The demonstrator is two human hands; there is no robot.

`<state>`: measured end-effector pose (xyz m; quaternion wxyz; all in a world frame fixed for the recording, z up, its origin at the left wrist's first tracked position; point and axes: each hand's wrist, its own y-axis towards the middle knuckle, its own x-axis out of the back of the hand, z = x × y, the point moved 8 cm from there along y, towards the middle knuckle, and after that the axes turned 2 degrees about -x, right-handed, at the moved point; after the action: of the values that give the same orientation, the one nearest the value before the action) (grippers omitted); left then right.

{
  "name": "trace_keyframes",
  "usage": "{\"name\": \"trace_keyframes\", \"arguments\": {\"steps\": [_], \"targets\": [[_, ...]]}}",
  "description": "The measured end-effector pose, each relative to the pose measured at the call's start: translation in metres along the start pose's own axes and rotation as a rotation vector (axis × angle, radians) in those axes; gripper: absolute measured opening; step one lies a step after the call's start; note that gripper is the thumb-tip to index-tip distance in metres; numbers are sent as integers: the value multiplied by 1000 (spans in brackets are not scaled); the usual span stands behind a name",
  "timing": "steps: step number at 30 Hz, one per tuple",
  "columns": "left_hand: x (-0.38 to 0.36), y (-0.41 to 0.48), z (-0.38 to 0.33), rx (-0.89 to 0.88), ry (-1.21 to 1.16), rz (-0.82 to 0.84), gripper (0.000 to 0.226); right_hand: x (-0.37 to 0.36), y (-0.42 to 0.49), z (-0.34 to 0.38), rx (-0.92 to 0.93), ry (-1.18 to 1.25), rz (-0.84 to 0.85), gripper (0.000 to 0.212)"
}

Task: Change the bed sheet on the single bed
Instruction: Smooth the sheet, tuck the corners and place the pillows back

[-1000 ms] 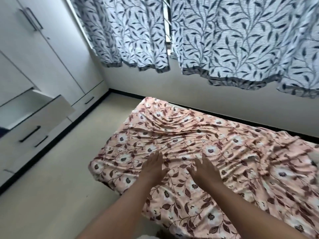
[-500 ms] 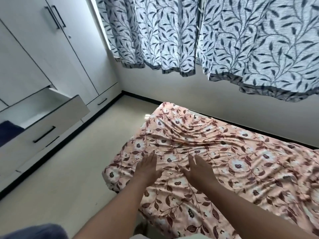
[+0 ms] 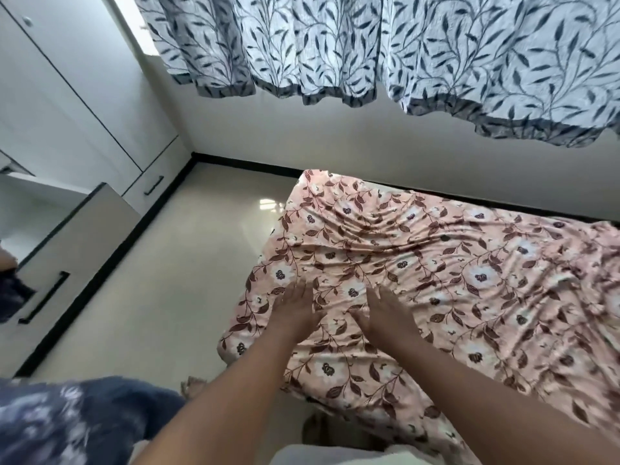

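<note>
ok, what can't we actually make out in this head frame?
- Bed under the floral sheet: covered; its right end is cut by the frame edge.
- Dark patterned cloth, bottom left: blurred, cut by the edge.
- Open drawer contents: cropped at the left edge.
- Palms of left hand and right hand: face down, contact unclear.
</note>
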<state>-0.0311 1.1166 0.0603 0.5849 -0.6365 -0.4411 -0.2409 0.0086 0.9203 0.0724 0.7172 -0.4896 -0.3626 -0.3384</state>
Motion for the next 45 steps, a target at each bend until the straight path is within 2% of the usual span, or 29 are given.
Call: {"name": "trace_keyframes", "arguments": {"steps": [11, 22, 32, 41, 45], "targets": [[-7, -8, -8, -38, 56, 18, 82, -3, 7, -10, -9, -13, 29, 79], [0, -18, 29, 59, 79, 14, 81, -15, 23, 26, 65, 39, 80, 79], [19, -4, 74, 14, 38, 12, 81, -15, 41, 98, 89, 34, 55, 80], [37, 35, 168, -184, 191, 32, 82, -44, 65, 192, -62, 54, 34, 80], [46, 39, 212, -192, 216, 59, 82, -53, 65, 234, -101, 116, 40, 78]]}}
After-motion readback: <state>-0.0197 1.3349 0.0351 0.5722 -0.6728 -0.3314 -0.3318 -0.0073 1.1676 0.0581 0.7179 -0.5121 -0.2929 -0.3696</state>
